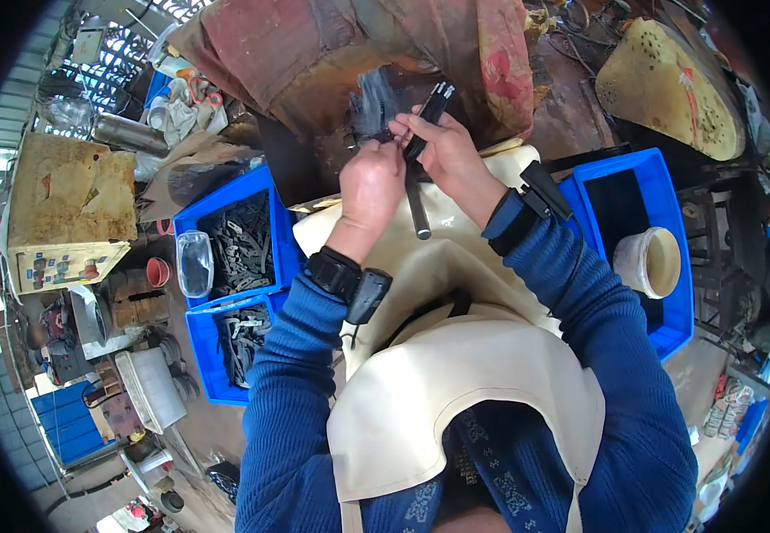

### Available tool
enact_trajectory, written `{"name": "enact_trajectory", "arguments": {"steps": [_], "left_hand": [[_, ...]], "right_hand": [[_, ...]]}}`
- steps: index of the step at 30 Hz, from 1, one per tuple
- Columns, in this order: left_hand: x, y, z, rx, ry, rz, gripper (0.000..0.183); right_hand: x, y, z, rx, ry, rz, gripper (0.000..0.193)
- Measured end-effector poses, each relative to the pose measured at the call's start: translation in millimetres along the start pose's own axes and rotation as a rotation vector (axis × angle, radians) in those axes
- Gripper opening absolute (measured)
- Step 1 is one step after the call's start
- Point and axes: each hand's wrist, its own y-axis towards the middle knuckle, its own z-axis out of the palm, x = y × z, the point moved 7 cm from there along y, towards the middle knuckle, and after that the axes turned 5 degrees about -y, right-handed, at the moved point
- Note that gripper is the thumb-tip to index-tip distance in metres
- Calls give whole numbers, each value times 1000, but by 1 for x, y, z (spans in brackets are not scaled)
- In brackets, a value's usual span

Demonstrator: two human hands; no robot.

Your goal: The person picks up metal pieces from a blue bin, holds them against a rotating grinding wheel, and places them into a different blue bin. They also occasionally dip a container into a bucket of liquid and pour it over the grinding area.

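My right hand is wrapped round a long dark tool with a black, bar-like upper part and bright metal tips. Its lower end is a round grey rod that slants down over my apron. I cannot make out its kind. My left hand is closed beside it, the fingers meeting those of my right hand at the tool's side; whatever they pinch is hidden. Just beyond both hands lies a dark, sooty work surface with a grey-blue worn patch.
A stained reddish cloth drapes over the far side. Blue bins at left hold many dark metal strips and a clear plastic tub. At right, another blue bin carries a white bucket. A rusty-topped box stands far left.
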Motion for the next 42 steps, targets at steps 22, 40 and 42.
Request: {"name": "enact_trajectory", "arguments": {"steps": [22, 40, 42], "left_hand": [[164, 20, 66, 253, -334, -320, 36], [144, 20, 94, 503, -172, 18, 48], [146, 22, 97, 535, -204, 20, 48]], "right_hand": [[6, -77, -7, 272, -1100, -129, 30], [-9, -122, 13, 593, -1679, -492, 36], [-7, -126, 16, 599, -1715, -549, 40]]}}
